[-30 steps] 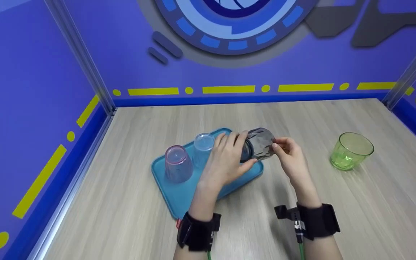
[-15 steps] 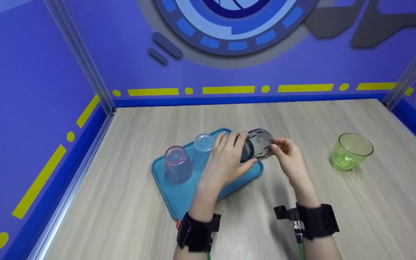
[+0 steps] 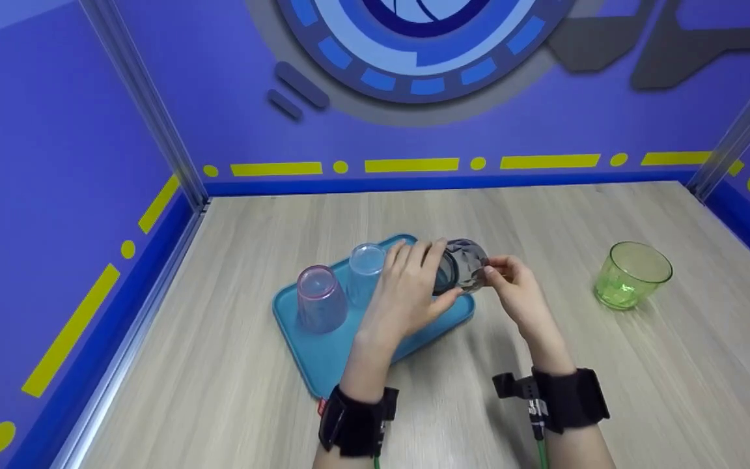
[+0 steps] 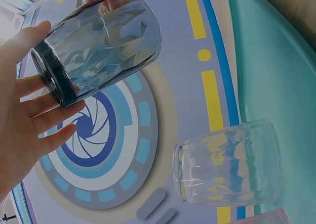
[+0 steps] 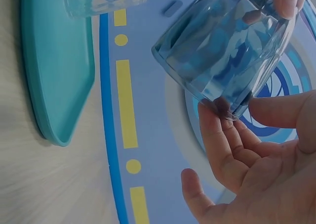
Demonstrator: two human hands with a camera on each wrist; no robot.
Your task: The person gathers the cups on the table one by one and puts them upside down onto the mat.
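Note:
A smoky blue-grey faceted drinking glass (image 3: 469,257) is held tilted on its side above the right end of the teal tray (image 3: 316,368). My left hand (image 3: 404,283) grips its thick dark base, thumb on one side and fingers on the other, as the left wrist view shows. At the glass's open rim, my right hand (image 5: 256,155) pinches the wall between thumb and fingers. On the tray, a clear tumbler (image 3: 365,267) and a pink-tinted tumbler (image 3: 321,306) both stand upside down. The left hand partly covers the tray and the clear tumbler.
A green glass (image 3: 632,277) stands upright on the wooden table (image 3: 609,391) at the right. Purple-blue panels (image 3: 479,130) wall in the back and sides. Black straps (image 3: 570,398) with green cables sit on both wrists.
The right hand has shifted slightly left and down at the rim, and the smoky glass has changed its tilt, showing less length. The left hand has kept its place.

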